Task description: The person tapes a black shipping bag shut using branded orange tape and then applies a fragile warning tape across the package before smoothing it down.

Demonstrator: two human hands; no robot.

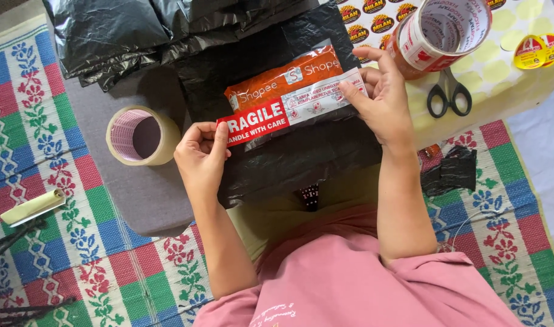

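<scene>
A parcel wrapped in black plastic [301, 160] lies in front of me, with an orange strip [283, 75] across its top. A red and white printed tape strip [289, 112] stretches over it. My left hand [199, 154] pinches the strip's red end at the parcel's left edge. My right hand [383, 100] presses the white end of the strip down on the right side. That same hand carries the printed tape roll [443, 33], which hangs around its fingers, up at the right.
A roll of clear tape [142, 136] stands left of the parcel on a grey board [143, 200]. Black plastic bags [137, 33] pile at the back. Black scissors [449, 94] and a sticker sheet [513, 66] lie right. A small cream roll [33, 207] rests on the woven mat [40, 121].
</scene>
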